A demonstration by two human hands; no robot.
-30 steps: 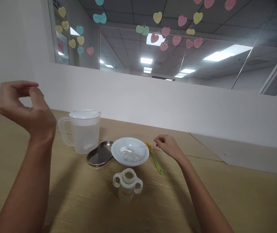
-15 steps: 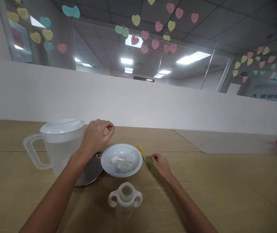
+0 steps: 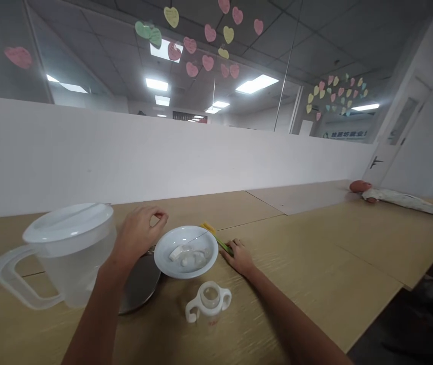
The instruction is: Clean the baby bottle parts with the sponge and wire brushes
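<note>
My left hand (image 3: pixel 140 230) hovers over the round metal tray (image 3: pixel 142 286), left of the white bowl. Its thumb and fingers curl together; I cannot make out anything between them. My right hand (image 3: pixel 238 257) rests on the table with its fingers closed on the green handle of a slim brush (image 3: pixel 222 245), whose yellow head points toward the wall. Several pale and clear small parts lie in the white bowl (image 3: pixel 186 272). In front of it stands a two-handled baby bottle (image 3: pixel 209 304), upright and without a lid.
A large translucent lidded pitcher (image 3: pixel 68 253) stands on the left, its handle outward. Far right on the table (image 3: pixel 315 253) lies a doll (image 3: pixel 360 186) in pale cloth. A white low wall (image 3: pixel 163 157) with glass above bounds the back. The table's edge runs along the right.
My right hand has moved onto the brush handle and closed on it. The left hand keeps its curled pose. The view has turned to the right.
</note>
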